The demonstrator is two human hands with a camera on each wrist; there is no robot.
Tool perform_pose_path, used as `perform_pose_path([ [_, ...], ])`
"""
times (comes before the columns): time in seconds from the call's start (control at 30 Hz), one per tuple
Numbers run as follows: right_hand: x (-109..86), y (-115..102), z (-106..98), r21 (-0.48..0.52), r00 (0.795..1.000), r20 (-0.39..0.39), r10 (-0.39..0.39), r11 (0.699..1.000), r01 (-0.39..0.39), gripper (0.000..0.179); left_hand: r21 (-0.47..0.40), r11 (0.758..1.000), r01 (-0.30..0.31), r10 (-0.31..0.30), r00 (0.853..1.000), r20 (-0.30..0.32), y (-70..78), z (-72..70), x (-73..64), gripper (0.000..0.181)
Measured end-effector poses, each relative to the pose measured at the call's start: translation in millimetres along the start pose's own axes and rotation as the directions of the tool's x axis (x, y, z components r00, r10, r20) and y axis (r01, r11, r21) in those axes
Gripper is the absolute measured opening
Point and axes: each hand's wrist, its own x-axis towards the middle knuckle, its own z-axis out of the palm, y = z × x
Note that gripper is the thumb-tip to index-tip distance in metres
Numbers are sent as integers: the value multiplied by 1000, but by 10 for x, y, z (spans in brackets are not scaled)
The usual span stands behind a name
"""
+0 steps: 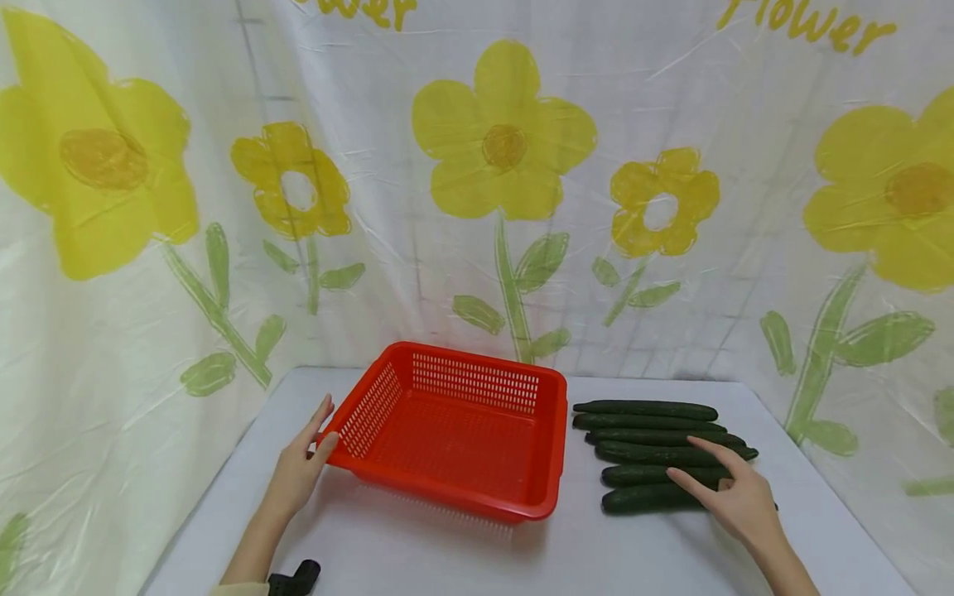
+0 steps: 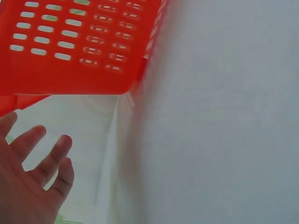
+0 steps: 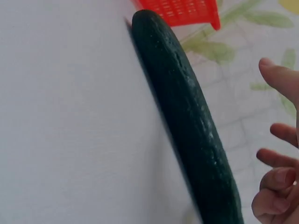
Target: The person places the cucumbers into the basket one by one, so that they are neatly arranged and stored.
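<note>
A red plastic basket [image 1: 462, 434] with slotted walls stands on the white table, its inside bare. At its near left corner is my left hand [image 1: 298, 468], thumb by the rim. The left wrist view shows the fingers [image 2: 56, 161] spread below the basket wall [image 2: 70, 51]. Several dark green cucumbers [image 1: 648, 453] lie side by side to the right of the basket. Over their right part hovers my right hand [image 1: 738, 497], thumb and forefinger apart, holding nothing. The right wrist view has one cucumber [image 3: 182, 107] up close, with the fingers [image 3: 275, 158] off to its right.
A white tabletop [image 1: 417, 550] lies under everything. Behind it hangs a pale curtain [image 1: 387, 290] with yellow flowers, also along both sides. A black device [image 1: 294, 579] is strapped at the left wrist.
</note>
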Motion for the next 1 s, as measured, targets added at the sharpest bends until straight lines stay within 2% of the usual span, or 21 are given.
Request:
perform_pose_path([
  [0.1, -58, 60, 14, 53, 999, 23, 33, 998, -34, 67, -27, 1000, -6, 7, 1000, 19, -11, 31, -24, 67],
  [0.33, -139, 252, 96, 255, 997, 82, -10, 967, -12, 56, -61, 998, 22, -19, 999, 48, -52, 59, -16, 73],
  [0.43, -144, 307, 100, 302, 994, 110, -18, 953, -16, 52, -65, 998, 20, -17, 998, 54, -61, 62, -1, 77],
  [0.57, -156, 371, 96, 316, 993, 117, -21, 949, -18, 46, -54, 999, 3, 1, 997, 72, -56, 69, 3, 77],
  [0.77, -162, 438, 102, 324, 993, 115, -24, 946, -15, 41, -62, 998, 13, -8, 996, 92, -44, 75, -9, 76],
  [1.0, -146, 478, 97, 299, 995, 89, -41, 954, 13, 42, -37, 999, -9, 13, 993, 113, -67, 25, 9, 86],
])
